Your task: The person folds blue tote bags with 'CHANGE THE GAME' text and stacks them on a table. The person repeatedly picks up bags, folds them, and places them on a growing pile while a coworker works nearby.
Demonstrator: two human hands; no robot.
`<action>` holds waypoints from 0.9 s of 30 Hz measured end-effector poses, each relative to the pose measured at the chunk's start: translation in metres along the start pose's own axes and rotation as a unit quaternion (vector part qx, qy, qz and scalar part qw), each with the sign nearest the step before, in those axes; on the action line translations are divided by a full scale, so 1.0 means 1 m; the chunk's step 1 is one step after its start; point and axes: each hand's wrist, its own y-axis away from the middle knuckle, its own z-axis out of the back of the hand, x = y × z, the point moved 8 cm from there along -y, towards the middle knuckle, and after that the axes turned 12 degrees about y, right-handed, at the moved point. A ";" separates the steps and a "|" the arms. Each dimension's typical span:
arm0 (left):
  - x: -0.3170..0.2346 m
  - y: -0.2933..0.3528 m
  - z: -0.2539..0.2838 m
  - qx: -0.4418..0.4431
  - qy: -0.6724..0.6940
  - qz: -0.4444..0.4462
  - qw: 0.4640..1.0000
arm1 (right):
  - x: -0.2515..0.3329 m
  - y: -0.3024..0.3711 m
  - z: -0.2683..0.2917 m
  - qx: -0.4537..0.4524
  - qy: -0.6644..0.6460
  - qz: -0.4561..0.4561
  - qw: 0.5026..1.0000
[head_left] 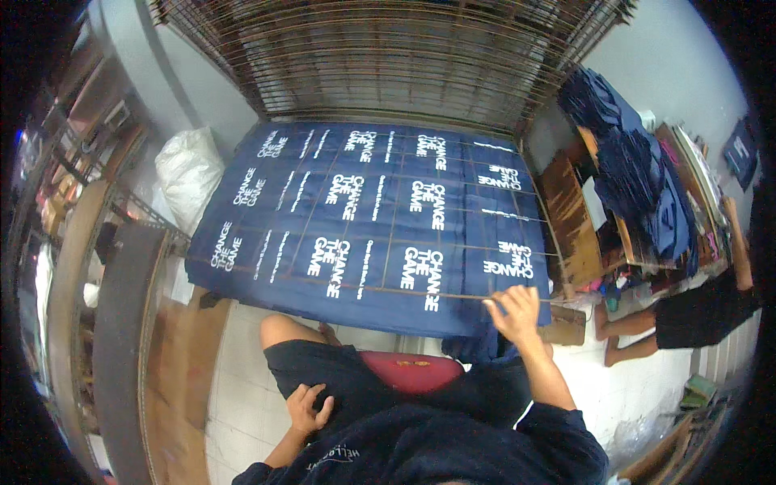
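Dark shirt cloth (453, 440) fills the space nearest the camera, above black shorts (311, 368). The left hand (309, 408) rests on the left thigh, its fingers loosely bent and holding nothing. The right hand (516, 311) is closed on the front rod of a thin wire drying-rack frame (453, 296), near that frame's right corner. Beneath the frame, navy fabric panels (372, 230) lie flat in a broad sheet before the person, printed in rows with white lettering; more dark cloth (481, 347) bunches below their front edge, just beside the red seat (412, 370) between the thighs. Behind the panels, a bank of raised wire frames (404, 56) tilts upward. To the left stand a white plastic sack (190, 174) and long boards (121, 339). To the right, navy garments (647, 170) drape over wooden shelving (570, 214), with a co-worker in black shorts (703, 315) beside it.
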 end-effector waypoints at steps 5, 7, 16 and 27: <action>0.002 0.005 -0.001 0.015 -0.024 -0.010 1.000 | 0.005 0.050 -0.054 0.096 -0.062 -0.079 0.990; 0.005 0.009 -0.004 0.012 -0.021 0.012 1.000 | 0.005 0.058 -0.056 0.104 -0.058 -0.076 0.990; -0.022 -0.033 -0.028 0.040 -0.078 0.116 0.989 | -0.119 0.026 0.054 -0.070 -0.037 -0.194 0.978; -0.043 -0.049 -0.055 0.108 -0.052 0.125 0.985 | -0.418 0.055 0.187 -0.420 -0.417 -0.506 0.628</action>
